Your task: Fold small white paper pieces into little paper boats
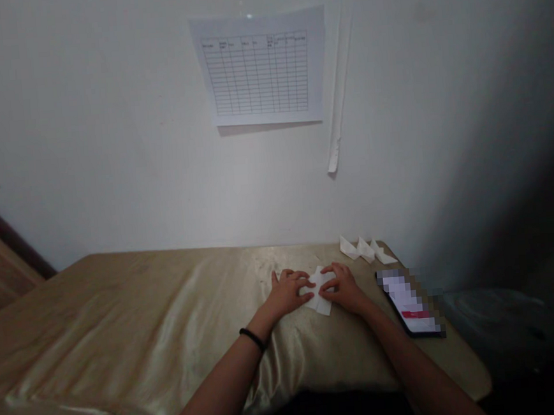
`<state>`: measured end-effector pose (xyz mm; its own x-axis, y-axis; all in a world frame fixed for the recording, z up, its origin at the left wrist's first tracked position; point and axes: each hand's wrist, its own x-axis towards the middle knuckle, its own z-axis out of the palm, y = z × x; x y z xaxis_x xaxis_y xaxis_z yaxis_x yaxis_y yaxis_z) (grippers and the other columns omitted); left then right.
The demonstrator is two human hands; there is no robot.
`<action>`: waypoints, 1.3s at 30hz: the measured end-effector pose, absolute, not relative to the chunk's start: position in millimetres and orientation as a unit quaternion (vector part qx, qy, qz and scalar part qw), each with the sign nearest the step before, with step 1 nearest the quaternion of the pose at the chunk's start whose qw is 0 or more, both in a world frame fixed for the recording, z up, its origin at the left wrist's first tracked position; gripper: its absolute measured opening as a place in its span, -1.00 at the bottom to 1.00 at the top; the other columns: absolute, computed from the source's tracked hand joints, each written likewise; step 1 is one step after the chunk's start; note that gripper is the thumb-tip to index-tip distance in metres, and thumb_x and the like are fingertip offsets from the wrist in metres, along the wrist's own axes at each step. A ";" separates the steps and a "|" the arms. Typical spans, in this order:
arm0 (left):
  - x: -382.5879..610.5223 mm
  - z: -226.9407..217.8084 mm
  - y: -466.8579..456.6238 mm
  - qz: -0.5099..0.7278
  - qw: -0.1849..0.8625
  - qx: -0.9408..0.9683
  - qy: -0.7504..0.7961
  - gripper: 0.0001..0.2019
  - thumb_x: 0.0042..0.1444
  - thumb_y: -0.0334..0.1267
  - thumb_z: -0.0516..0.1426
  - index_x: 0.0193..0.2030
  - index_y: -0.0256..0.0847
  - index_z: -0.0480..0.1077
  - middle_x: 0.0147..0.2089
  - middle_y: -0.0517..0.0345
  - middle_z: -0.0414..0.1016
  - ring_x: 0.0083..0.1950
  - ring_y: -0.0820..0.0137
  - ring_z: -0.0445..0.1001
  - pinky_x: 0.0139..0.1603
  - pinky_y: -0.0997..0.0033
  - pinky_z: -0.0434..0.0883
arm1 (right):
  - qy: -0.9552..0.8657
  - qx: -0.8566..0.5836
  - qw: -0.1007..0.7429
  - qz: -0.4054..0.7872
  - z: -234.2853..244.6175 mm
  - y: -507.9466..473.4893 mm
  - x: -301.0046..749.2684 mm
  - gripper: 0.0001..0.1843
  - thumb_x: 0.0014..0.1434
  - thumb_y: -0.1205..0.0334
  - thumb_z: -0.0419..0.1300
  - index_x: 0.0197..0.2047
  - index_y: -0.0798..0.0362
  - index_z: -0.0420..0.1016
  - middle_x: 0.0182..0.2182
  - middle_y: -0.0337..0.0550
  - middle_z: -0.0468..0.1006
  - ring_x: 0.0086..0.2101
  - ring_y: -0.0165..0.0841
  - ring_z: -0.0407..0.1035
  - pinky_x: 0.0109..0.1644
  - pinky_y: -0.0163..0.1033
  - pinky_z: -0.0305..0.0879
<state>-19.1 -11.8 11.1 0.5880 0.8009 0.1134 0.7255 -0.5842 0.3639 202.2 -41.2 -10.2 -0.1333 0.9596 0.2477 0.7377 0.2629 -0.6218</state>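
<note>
A small piece of folded white paper [324, 307] lies on the satin-covered table between my two hands. My left hand [289, 291] grips its left side, thumb and fingertips curled onto the sheet. From the other side, my right hand [343, 288] holds the paper with bent fingers, its fingertips close to those of the left. The fingers cover part of the paper, so its full shape is hidden. Beyond my right hand, folded white paper boats [365, 250] stand in a row near the table's back edge.
A phone [406, 303] with a lit, partly blurred screen lies right of my right hand. The gold satin cloth [123, 322] is wrinkled. A printed table sheet [261, 74] hangs on the wall behind. A dark, shiny bag-like shape [507, 323] sits beyond the table's right edge.
</note>
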 end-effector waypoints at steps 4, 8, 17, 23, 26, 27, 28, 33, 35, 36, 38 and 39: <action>-18.9 10.0 -11.8 0.133 0.138 0.879 0.437 -0.70 0.20 0.04 0.23 0.07 0.23 0.50 0.31 0.25 0.40 0.33 -0.01 0.18 0.30 -0.61 -0.16 | -0.758 -0.546 0.295 0.198 -8.4 -47.7 201.9 -0.96 0.01 0.19 0.40 -0.39 -0.11 0.70 0.15 -0.15 0.46 0.32 -0.05 0.00 0.43 0.13 -0.17; -18.5 10.0 -12.0 0.130 0.136 0.879 0.438 -0.70 0.20 0.04 0.23 0.07 0.24 0.50 0.31 0.27 0.40 0.34 -0.02 0.17 0.30 -0.62 -0.17 | -0.746 -0.564 0.302 0.184 -7.7 -46.9 201.7 -0.98 0.01 0.21 0.40 -0.41 -0.10 0.69 0.17 -0.14 0.44 0.32 -0.05 0.00 0.43 0.15 -0.18; -19.4 9.6 -11.7 0.133 0.138 0.881 0.432 -0.69 0.19 0.04 0.24 0.07 0.23 0.50 0.31 0.25 0.40 0.33 -0.03 0.17 0.29 -0.64 -0.17 | -0.759 -0.535 0.311 0.199 -9.9 -52.1 198.1 -0.98 0.01 0.21 0.38 -0.41 -0.09 0.68 0.18 -0.14 0.41 0.34 -0.10 -0.02 0.45 0.09 -0.18; -19.5 9.7 -12.2 0.137 0.136 0.881 0.431 -0.69 0.19 0.03 0.24 0.08 0.23 0.50 0.31 0.25 0.40 0.33 -0.02 0.17 0.30 -0.62 -0.17 | -0.775 -0.518 0.292 0.213 -7.1 -53.1 197.0 -0.97 -0.01 0.20 0.40 -0.40 -0.10 0.69 0.20 -0.17 0.39 0.35 -0.10 -0.07 0.46 0.10 -0.23; -19.2 9.6 -12.0 0.139 0.133 0.880 0.433 -0.69 0.18 0.03 0.25 0.07 0.22 0.51 0.30 0.22 0.41 0.33 -0.04 0.18 0.29 -0.61 -0.17 | -0.749 -0.552 0.310 0.196 -9.3 -48.9 199.4 -0.98 0.01 0.21 0.38 -0.42 -0.08 0.67 0.17 -0.11 0.41 0.33 -0.09 -0.01 0.45 0.11 -0.19; -19.2 9.7 -12.0 0.140 0.133 0.880 0.434 -0.69 0.18 0.02 0.25 0.07 0.22 0.51 0.30 0.22 0.41 0.32 -0.04 0.19 0.29 -0.62 -0.16 | -0.744 -0.556 0.315 0.194 -10.1 -48.2 200.2 -0.98 0.01 0.21 0.38 -0.43 -0.07 0.67 0.16 -0.11 0.42 0.32 -0.09 0.00 0.45 0.11 -0.18; -19.1 9.9 -12.0 0.140 0.134 0.880 0.433 -0.70 0.18 0.02 0.25 0.06 0.23 0.51 0.30 0.23 0.42 0.32 -0.04 0.19 0.28 -0.62 -0.16 | -0.745 -0.554 0.317 0.195 -10.6 -48.0 200.7 -0.98 0.01 0.21 0.38 -0.43 -0.07 0.67 0.15 -0.11 0.42 0.32 -0.09 0.01 0.45 0.11 -0.17; -18.9 11.9 -12.9 0.136 0.136 0.880 0.433 -0.69 0.18 0.02 0.25 0.07 0.25 0.51 0.30 0.27 0.41 0.33 -0.02 0.18 0.29 -0.63 -0.18 | -0.784 -0.499 0.287 0.234 -6.4 -54.6 198.0 -0.97 -0.01 0.19 0.40 -0.40 -0.11 0.69 0.20 -0.17 0.39 0.36 -0.10 -0.07 0.47 0.12 -0.25; -18.7 13.0 -13.5 0.134 0.137 0.880 0.435 -0.70 0.18 0.03 0.25 0.06 0.25 0.51 0.30 0.29 0.41 0.33 -0.02 0.17 0.28 -0.64 -0.18 | -0.795 -0.486 0.268 0.246 -2.9 -57.8 195.6 -0.96 -0.02 0.18 0.42 -0.40 -0.14 0.69 0.22 -0.21 0.38 0.38 -0.08 -0.12 0.47 0.15 -0.33; -18.6 13.5 -13.8 0.133 0.138 0.879 0.436 -0.70 0.18 0.03 0.25 0.06 0.25 0.51 0.30 0.29 0.41 0.33 -0.03 0.17 0.28 -0.65 -0.18 | -0.797 -0.483 0.263 0.249 -1.6 -58.8 194.5 -0.95 -0.03 0.18 0.43 -0.40 -0.15 0.69 0.23 -0.22 0.37 0.39 -0.08 -0.13 0.47 0.17 -0.36; -18.6 13.8 -14.1 0.130 0.140 0.879 0.437 -0.70 0.18 0.03 0.25 0.06 0.25 0.50 0.31 0.29 0.40 0.34 -0.02 0.17 0.28 -0.65 -0.18 | -0.798 -0.481 0.262 0.250 -0.6 -59.3 193.4 -0.94 -0.04 0.18 0.43 -0.40 -0.16 0.69 0.23 -0.23 0.37 0.39 -0.08 -0.13 0.47 0.17 -0.39; -18.7 13.7 -14.0 0.129 0.141 0.879 0.438 -0.70 0.18 0.02 0.24 0.07 0.25 0.50 0.31 0.28 0.40 0.34 -0.02 0.17 0.29 -0.64 -0.18 | -0.796 -0.483 0.268 0.248 -1.0 -58.7 193.4 -0.94 -0.03 0.18 0.43 -0.40 -0.16 0.69 0.23 -0.23 0.37 0.39 -0.09 -0.13 0.47 0.15 -0.37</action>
